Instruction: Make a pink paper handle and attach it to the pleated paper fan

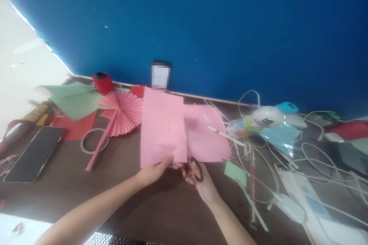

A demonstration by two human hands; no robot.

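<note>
My left hand (161, 166) grips the lower edge of a pink paper sheet (163, 126), thumb on top and fingers underneath. The sheet is lifted off the table and faces me. At its lower right edge, my right hand (202, 183) is closed on a pair of scissors (197, 169) with dark handle loops. Their blades point away from me along the right side of the sheet; whether they touch the paper is hard to tell. Behind the scissors lies another piece of pink paper (208, 138). A pleated pink paper fan (122, 113) rests left of the sheet.
On the left lie a phone (36, 154), a tape roll (85, 149), red paper (76, 128) and green paper (76, 101). A red cylindrical object (102, 83) stands near the blue wall (201, 26). White cables (273, 153), plastic packets (283, 136) and a green scrap (235, 173) crowd the right.
</note>
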